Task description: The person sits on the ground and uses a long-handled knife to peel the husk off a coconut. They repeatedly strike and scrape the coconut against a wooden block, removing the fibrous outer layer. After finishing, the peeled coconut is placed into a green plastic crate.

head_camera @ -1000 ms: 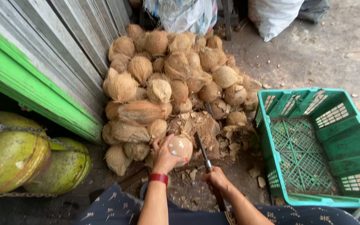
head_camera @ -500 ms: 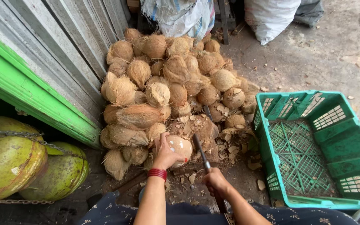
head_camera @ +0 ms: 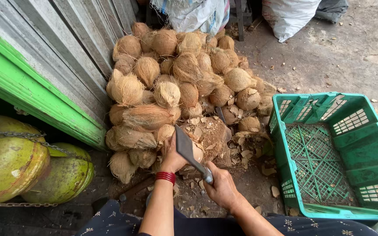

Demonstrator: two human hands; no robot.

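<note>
Steel cleaver [head_camera: 186, 147], gripped by its handle in the closed right hand [head_camera: 222, 189], lies blade-down across the pale peeled coconut [head_camera: 196, 153] cupped in the left hand [head_camera: 171, 154], husked coconuts [head_camera: 178, 83] heaped just beyond, a green crate [head_camera: 375, 150] off right.

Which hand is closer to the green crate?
The right hand. It grips the knife handle, just left of the green crate. The left hand holds a coconut farther left, beyond the knife.
</note>
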